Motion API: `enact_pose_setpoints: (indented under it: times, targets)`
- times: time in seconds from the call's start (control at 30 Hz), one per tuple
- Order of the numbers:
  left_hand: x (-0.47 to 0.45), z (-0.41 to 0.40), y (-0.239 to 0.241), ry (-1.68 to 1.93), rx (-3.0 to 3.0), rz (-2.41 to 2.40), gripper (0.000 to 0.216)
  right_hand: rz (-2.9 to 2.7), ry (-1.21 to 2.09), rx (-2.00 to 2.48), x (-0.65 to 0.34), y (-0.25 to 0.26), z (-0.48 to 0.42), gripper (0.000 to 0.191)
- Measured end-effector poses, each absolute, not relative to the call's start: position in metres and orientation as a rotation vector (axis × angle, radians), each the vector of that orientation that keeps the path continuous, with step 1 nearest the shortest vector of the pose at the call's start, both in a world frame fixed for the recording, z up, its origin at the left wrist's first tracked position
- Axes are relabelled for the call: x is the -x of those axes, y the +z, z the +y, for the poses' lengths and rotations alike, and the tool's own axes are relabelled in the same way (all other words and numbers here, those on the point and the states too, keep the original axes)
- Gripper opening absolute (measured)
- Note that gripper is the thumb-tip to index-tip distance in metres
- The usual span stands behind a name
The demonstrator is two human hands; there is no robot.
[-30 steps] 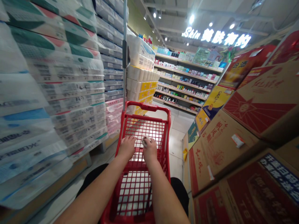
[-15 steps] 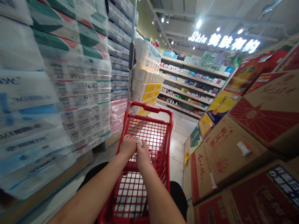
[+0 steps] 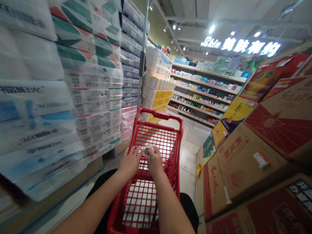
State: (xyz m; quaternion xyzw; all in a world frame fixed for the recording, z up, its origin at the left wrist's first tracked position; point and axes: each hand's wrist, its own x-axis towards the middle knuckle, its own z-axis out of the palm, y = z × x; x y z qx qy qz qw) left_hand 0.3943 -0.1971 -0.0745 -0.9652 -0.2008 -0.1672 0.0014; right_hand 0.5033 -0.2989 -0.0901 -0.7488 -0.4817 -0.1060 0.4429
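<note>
A red plastic shopping basket point(image 3: 180, 143) with a grid of openings stands between my legs, its handle frame point(image 3: 159, 114) at the far end. Over its middle, my right hand point(image 3: 154, 160) is closed on a crumpled whitish cloth or tissue point(image 3: 148, 150); which of the two I cannot tell. Just to the left, my left hand point(image 3: 130, 162) has its fingers stretched out over the basket's grid, close to the crumpled piece. Whether the left fingertips touch the basket is unclear. Pale floor shows through the openings.
Tall stacks of wrapped tissue packs point(image 3: 97, 107) line the left side, with a metal pole point(image 3: 142, 61) beyond them. Cardboard cartons point(image 3: 239, 162) crowd the right. Shelves of small boxes and bottles point(image 3: 200, 87) stand ahead, past a strip of tiled floor point(image 3: 188, 156).
My hands have moved apart; the left has loosened and its fingers have spread. More of the crumpled piece now shows in my right hand. The whole view has shifted slightly.
</note>
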Motion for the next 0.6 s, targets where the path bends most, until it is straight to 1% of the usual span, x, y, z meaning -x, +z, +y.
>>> enact_pose_setpoints:
  times: [0.13,0.23,0.33,0.47,0.6]
  targets:
    - [-0.379,-0.204,-0.074,-0.442,3.062,-0.690,0.064,-1.195,-0.275,1.867,-0.497,-0.090,-0.301,0.049]
    - [-0.379,-0.208,-0.074,-0.446,3.065,-0.750,0.066,-1.227,-0.277,1.843,-0.494,-0.092,-0.300,0.047]
    - [-0.383,-0.207,-0.073,-0.498,3.075,-0.805,0.066,-1.259,-0.257,1.847,-0.492,-0.093,-0.300,0.046]
    - [-0.386,-0.202,-0.072,-0.464,3.111,-0.862,0.065,-1.310,-0.229,1.857,-0.494,-0.092,-0.299,0.049]
    - [-0.390,-0.200,-0.070,-0.521,3.087,-0.861,0.060,-1.304,-0.192,1.869,-0.496,-0.088,-0.296,0.049]
